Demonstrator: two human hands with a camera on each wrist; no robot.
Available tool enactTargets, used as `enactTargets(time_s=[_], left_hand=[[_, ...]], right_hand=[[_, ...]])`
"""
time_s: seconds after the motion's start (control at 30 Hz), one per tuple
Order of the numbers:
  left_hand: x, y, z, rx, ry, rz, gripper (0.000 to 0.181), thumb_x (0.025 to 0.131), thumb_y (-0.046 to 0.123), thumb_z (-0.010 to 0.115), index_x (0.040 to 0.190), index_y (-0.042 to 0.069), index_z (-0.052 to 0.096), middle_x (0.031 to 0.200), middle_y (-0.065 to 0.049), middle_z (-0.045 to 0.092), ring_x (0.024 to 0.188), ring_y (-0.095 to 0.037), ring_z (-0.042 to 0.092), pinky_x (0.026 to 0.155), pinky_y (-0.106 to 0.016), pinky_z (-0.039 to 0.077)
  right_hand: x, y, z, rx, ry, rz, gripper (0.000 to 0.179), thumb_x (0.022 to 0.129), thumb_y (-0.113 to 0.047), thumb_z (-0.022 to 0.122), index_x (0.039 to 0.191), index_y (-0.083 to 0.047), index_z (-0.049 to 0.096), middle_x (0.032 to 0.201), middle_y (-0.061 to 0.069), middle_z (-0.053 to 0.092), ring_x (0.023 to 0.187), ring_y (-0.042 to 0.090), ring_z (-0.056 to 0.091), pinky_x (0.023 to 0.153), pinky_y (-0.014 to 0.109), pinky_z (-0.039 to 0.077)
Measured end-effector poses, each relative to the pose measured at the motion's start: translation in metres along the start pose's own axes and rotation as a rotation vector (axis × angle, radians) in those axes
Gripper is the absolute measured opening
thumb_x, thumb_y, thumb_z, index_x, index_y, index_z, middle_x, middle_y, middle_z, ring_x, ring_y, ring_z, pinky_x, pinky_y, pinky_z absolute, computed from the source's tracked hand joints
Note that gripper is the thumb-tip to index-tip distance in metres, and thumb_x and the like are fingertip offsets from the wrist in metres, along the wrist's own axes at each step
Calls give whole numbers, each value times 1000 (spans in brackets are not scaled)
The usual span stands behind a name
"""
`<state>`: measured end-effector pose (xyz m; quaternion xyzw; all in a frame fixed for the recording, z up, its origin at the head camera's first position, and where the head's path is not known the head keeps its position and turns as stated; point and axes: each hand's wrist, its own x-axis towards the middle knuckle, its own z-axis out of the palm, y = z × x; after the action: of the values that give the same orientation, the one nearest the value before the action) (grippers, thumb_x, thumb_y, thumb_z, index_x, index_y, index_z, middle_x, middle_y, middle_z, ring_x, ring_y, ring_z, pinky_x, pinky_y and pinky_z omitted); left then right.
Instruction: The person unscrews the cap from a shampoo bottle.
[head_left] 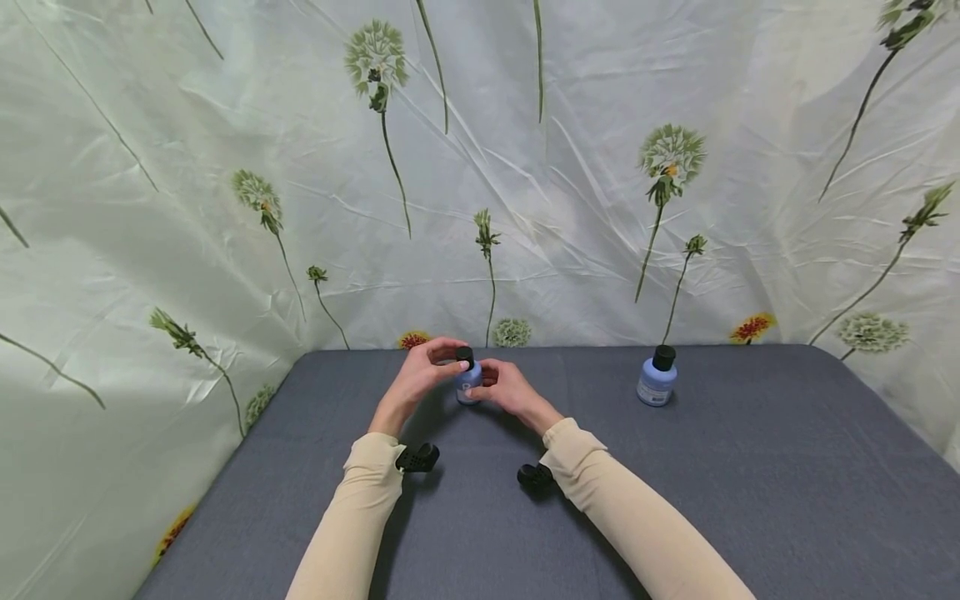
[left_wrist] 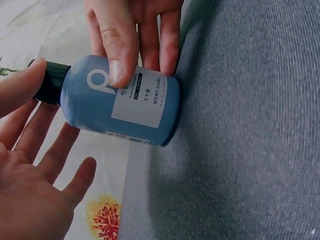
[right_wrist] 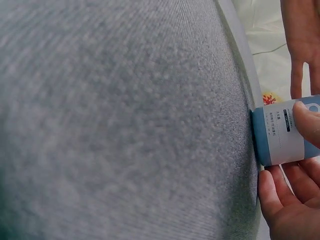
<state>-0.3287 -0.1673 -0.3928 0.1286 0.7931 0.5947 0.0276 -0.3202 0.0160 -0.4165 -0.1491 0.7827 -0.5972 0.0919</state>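
A small blue bottle (head_left: pixel 467 387) with a black cap (left_wrist: pixel 52 81) and a white label (left_wrist: pixel 139 102) stands upright near the table's far edge. My left hand (head_left: pixel 421 374) pinches the cap between thumb and fingers, its other fingers spread behind the bottle. Around the bottle's body, my right hand (head_left: pixel 512 388) grips with the thumb on the front and fingers at the side. In the right wrist view the bottle's cap lies outside the frame, and only part of the left hand (right_wrist: pixel 304 35) shows.
A second blue bottle (head_left: pixel 657 383) with a black cap stands to the right on the grey cloth-covered table (head_left: pixel 480 533). Behind the table's far edge hangs a pale curtain (head_left: pixel 570 208) printed with dandelions. Both wrists wear black camera straps.
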Motion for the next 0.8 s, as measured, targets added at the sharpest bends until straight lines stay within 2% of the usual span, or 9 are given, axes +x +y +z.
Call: enactTargets(time_s=[0.23, 0.57, 0.8], left_hand=[[-2, 2, 3, 26, 16, 25, 36, 90, 17, 74, 124, 8, 66, 120, -11, 66, 116, -29, 58, 97, -49, 40], [-5, 11, 7, 24, 13, 21, 33, 90, 19, 74, 121, 12, 67, 118, -6, 67, 113, -23, 60, 97, -48, 43], [-7, 17, 11, 18, -11, 28, 36, 89, 21, 75, 122, 10, 67, 119, -8, 67, 113, -28, 60, 96, -49, 44]], right_hand=[[-2, 1, 0, -12, 17, -31, 46, 87, -3, 74, 128, 6, 56, 119, 19, 64, 111, 30, 62, 87, 39, 51], [-13, -3, -6, -15, 0, -103, 42, 88, -5, 73, 125, 8, 58, 119, 21, 64, 110, 33, 62, 89, 40, 51], [-21, -1, -12, 0, 6, -88, 44, 88, -8, 74, 127, 5, 59, 117, 18, 65, 109, 30, 63, 89, 40, 51]])
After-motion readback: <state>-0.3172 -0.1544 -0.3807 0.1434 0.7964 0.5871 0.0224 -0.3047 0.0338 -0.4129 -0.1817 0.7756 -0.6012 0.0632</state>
